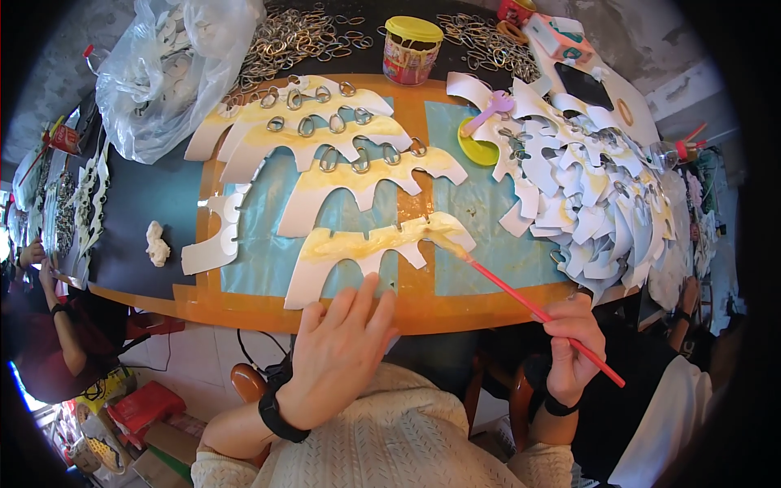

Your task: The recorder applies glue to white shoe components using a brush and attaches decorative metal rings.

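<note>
The table [150, 191] is dark and round at the near side, with shiny orange tape [244, 315] and blue sheets [500, 252] on its middle part. At the back are lots of metal rings [305, 41] and a tub [409, 58] with a yellow lid. A big clear bag [122, 114] sits at the back left, and a white wad [157, 244] lies nearer. On the right is a big messy heap of white pieces [602, 179], with a yellow-green bowl [480, 152] and a purple spoon [499, 102] beside it. Down on the left there is a pale floor [191, 354] with a red bag [146, 405], and another person's arm [69, 337] shows by the table.

The nearest white piece [303, 281] lies flat in the middle of the table, in front of the person. It is long and bent, with round bites cut from its near side and little slots along its far side. Lumpy yellow paste [366, 240] covers its top part. The right hand [574, 346] is closed around a thin red stick [521, 297], and the stick's far end is in the paste at the piece's right end. The left hand [346, 325] is spread out and grips nothing; its fingertips are at the piece's near edge, but I cannot tell if they touch it
</note>
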The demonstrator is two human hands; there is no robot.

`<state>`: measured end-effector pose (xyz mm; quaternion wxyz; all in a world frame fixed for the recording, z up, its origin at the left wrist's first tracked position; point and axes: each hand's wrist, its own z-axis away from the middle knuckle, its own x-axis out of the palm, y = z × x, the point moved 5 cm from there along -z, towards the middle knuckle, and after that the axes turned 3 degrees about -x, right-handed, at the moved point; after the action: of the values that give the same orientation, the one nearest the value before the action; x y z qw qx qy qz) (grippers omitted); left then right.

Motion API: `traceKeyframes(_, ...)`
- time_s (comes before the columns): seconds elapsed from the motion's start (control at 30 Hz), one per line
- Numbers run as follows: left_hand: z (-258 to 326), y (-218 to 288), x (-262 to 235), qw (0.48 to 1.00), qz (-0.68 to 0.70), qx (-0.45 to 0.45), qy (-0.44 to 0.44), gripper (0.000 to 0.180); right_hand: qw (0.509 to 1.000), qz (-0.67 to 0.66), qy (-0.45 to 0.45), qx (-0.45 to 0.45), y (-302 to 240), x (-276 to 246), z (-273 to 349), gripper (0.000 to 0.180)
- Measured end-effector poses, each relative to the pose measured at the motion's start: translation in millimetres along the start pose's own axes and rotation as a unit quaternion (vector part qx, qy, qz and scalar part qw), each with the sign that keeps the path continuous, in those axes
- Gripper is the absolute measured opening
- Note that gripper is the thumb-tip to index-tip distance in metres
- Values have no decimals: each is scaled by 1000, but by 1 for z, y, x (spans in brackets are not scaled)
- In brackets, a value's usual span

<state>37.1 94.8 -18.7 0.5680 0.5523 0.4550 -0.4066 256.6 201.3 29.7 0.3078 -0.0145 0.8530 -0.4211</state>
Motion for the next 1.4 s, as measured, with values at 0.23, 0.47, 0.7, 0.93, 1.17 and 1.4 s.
traceKeyframes(0.23,0,-1,0,1000,-6,2,0,46,999,29,-19,3,2,11,-7,11)
traceKeyframes(0.47,1,-1,0,1000,-9,3,3,46,1000,29,-6,7,-1,12,-7,10)
traceKeyframes(0.7,0,0,-2,1000,-11,2,0,45,999,31,-20,-1,-1,16,-8,11)
traceKeyframes(0.93,1,0,0,1000,-12,2,2,45,997,18,-61,-33,-7,24,-14,11)
traceKeyframes(1.17,0,0,1,1000,-11,2,0,45,999,17,-40,-20,-6,14,-9,13)
traceKeyframes(1.4,0,0,1,1000,-8,5,3,45,1000,23,0,-1,1,-1,3,14)
